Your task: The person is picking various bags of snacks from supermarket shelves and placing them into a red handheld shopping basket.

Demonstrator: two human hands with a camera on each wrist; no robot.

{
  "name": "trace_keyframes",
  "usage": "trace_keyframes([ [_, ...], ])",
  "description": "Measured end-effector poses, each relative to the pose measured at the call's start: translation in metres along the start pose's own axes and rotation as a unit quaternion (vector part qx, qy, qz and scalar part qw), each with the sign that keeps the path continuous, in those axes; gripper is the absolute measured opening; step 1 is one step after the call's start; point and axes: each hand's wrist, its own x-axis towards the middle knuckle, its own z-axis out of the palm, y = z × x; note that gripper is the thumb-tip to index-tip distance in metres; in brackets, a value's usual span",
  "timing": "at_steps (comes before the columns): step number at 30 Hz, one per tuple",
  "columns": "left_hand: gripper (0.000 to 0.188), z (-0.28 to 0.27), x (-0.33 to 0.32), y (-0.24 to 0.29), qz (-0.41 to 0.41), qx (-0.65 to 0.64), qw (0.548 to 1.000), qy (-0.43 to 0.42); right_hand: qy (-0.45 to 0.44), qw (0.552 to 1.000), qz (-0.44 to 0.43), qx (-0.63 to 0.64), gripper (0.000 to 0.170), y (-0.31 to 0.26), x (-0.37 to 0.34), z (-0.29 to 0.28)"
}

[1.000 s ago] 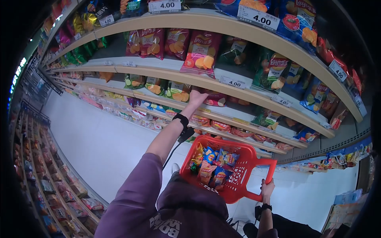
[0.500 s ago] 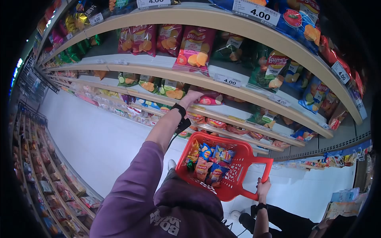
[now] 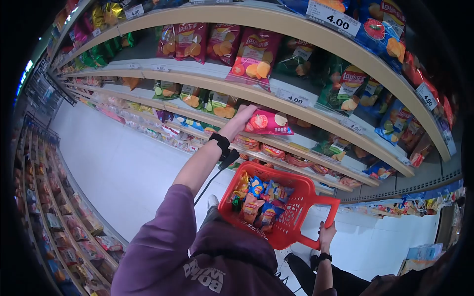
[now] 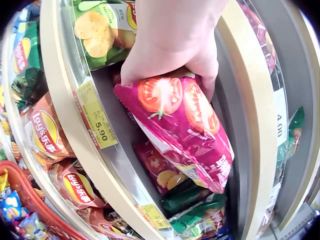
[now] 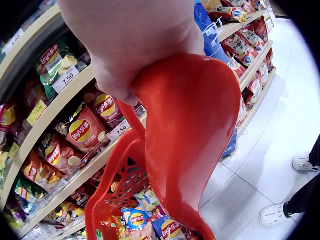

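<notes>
In the left wrist view my left hand [image 4: 172, 42] grips a magenta bag of potato chips [image 4: 192, 125] at one end, fingers and thumb over its edge. Tomato slices are printed on that end. The bag hangs at a shelf slot, its near part past the shelf edge in the head view. My right hand [image 3: 327, 236] holds the handle [image 5: 192, 125] of a red shopping basket [image 3: 297, 217], fingers curled round it. Several small chip bags [image 3: 252, 207] lie in the basket, in blue, orange and yellow.
Curved shelves of chip bags [image 3: 256, 54] rise in front, with price tags [image 3: 292, 97] along their edges. Green chip bags [image 4: 102, 35] sit beside my left hand. Another shelf row [image 3: 64, 217] runs along the left. A person's dark-trousered legs [image 3: 301, 271] are near the basket.
The magenta chip bag has come forward out of the shelf slot in my left hand, and its tomato-printed front now shows. My right hand keeps holding the basket handle.
</notes>
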Motion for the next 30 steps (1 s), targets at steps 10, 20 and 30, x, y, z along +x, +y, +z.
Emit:
trace_keyframes([
  [10, 0.046, -0.033, -0.137, -0.036, -0.08, -0.188, 0.975, -0.085, 0.045, 0.997, -0.022, -0.058, 0.041, -0.027, -0.011, -0.005],
  [20, 0.051, -0.072, -0.239, -0.086, -0.049, -0.048, 0.996, 0.064, -0.341, 0.911, -0.228, -0.03, 0.056, -0.185, -0.04, 0.069],
  [30, 0.06, -0.023, -0.249, -0.047, 0.052, 0.093, 0.993, 0.048, -0.471, 0.822, -0.088, 0.307, 0.071, -0.296, -0.082, 0.138],
])
